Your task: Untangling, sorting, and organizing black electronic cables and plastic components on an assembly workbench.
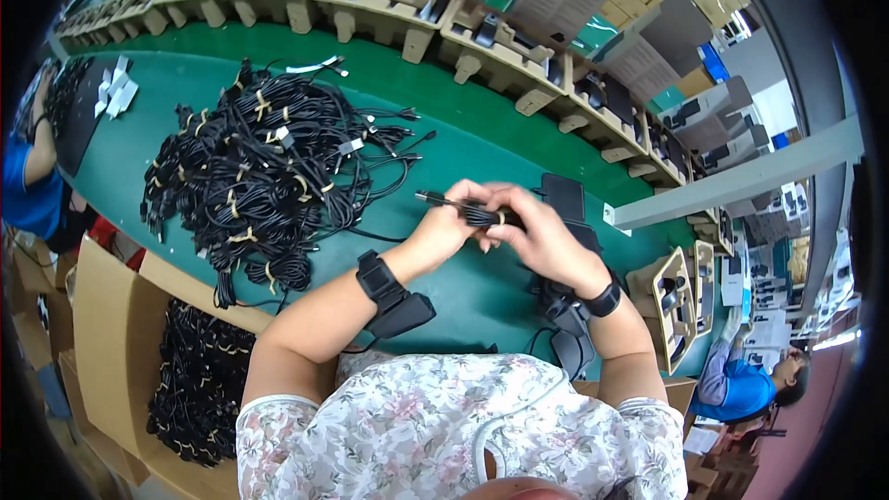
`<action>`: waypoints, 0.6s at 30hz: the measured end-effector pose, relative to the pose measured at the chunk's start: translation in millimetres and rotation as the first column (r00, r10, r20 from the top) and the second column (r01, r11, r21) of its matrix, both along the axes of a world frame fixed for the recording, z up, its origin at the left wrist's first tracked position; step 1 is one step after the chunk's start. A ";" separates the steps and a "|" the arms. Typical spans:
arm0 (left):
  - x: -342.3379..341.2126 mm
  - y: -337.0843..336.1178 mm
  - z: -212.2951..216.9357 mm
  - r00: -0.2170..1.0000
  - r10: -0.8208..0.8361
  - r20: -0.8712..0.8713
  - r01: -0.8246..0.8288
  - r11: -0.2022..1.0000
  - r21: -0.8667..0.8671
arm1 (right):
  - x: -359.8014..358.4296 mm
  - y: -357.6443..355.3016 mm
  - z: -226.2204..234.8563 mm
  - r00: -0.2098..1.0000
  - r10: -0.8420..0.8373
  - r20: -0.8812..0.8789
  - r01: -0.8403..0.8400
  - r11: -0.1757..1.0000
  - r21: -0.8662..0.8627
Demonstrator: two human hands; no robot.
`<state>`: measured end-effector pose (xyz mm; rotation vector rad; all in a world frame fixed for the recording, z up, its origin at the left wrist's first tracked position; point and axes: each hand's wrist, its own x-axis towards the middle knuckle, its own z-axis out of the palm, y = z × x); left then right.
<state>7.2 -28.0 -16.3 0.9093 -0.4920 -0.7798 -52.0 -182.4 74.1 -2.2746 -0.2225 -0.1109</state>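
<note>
Over the green tabletop (444, 306), both my hands hold one coiled black USB cable (482, 217) with a tan tie around it. Its metal plug points left. My left hand (437, 233) pinches the plug end. My right hand (548, 239) has its fingers curled round the coil and partly hides it. Left of my hands lies a large heap of tied black cables (269, 167), some with pale plugs sticking out. A flat black case-like piece (563, 196) lies just beyond my right hand, and more black items sit beneath my right wrist.
A row of moulded cardboard trays (500, 51) with dark devices runs along the table's far side. At lower left stands a carton (111, 352) full of cables. A grey metal post (741, 176) crosses at right. Blue-shirted people are at left and right.
</note>
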 end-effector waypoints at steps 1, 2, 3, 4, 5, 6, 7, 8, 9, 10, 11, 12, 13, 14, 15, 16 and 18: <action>-2.4 -2.1 0.0 1.000 -0.016 0.010 0.016 1.000 0.002 | -4.9 5.5 0.9 0.998 0.040 0.042 -0.032 0.987 -0.156; -3.9 -4.3 -0.4 0.999 -0.033 0.029 0.033 0.999 -0.002 | -6.8 6.4 2.4 0.994 0.085 0.075 -0.057 0.949 -0.311; -4.5 -6.1 -1.2 0.998 -0.048 0.048 0.049 0.999 -0.006 | -4.4 0.2 5.6 0.994 0.071 0.084 -0.042 0.950 -0.309; -4.1 -7.1 -2.7 0.996 -0.061 0.065 0.062 0.998 -0.010 | 1.8 -11.1 10.3 0.989 0.043 0.142 0.008 0.941 -0.338; -2.2 -5.5 -6.0 0.995 -0.070 0.071 0.071 0.997 -0.007 | 10.1 -24.2 14.3 0.980 0.018 0.198 0.057 0.929 -0.365; 0.1 -2.2 -9.9 0.994 -0.025 0.108 0.019 0.998 0.055 | 19.8 -41.2 19.4 0.950 -0.016 0.311 0.160 0.880 -0.446; 2.2 2.2 -13.5 0.989 0.022 0.146 -0.039 0.992 0.116 | 31.7 -61.3 24.8 0.908 -0.033 0.419 0.265 0.819 -0.510; 3.7 1.9 -14.7 0.980 0.063 0.186 -0.095 0.981 0.167 | 42.7 -85.8 31.4 0.879 -0.124 0.461 0.372 0.783 -0.499; 4.4 0.8 -14.5 0.981 0.057 0.188 -0.088 0.983 0.162 | 53.8 -108.4 38.5 0.839 -0.209 0.502 0.473 0.736 -0.484; 5.1 1.9 -11.1 0.982 0.048 0.181 -0.083 0.978 0.193 | 66.5 -123.7 46.8 0.823 -0.297 0.484 0.538 0.682 -0.496; 6.0 2.2 -8.3 0.984 0.036 0.175 -0.074 0.973 0.218 | 77.8 -137.3 55.1 0.796 -0.384 0.468 0.599 0.615 -0.513; 6.7 2.3 -7.1 0.985 0.025 0.168 -0.066 0.968 0.242 | 89.4 -153.6 59.9 0.796 -0.381 0.470 0.598 0.614 -0.516; 7.6 4.1 -7.1 0.985 0.032 0.169 -0.073 0.967 0.244 | 103.2 -168.8 61.7 0.811 -0.394 0.433 0.586 0.547 -0.598; 8.0 4.7 -8.3 0.985 0.018 0.173 -0.063 0.965 0.255 | 115.7 -179.1 62.8 0.819 -0.411 0.399 0.566 0.471 -0.677; 8.0 5.0 -9.5 0.984 0.005 0.176 -0.052 0.962 0.267 | 128.0 -186.3 62.3 0.820 -0.408 0.401 0.565 0.470 -0.678; 8.3 4.9 -10.1 0.984 -0.007 0.179 -0.044 0.959 0.279 | 140.8 -192.3 61.7 0.831 -0.446 0.331 0.524 0.434 -0.733; 6.6 5.9 -9.4 0.984 -0.002 0.179 -0.049 0.958 0.284 | 163.5 -199.4 58.4 0.830 -0.525 0.190 0.423 0.369 -0.827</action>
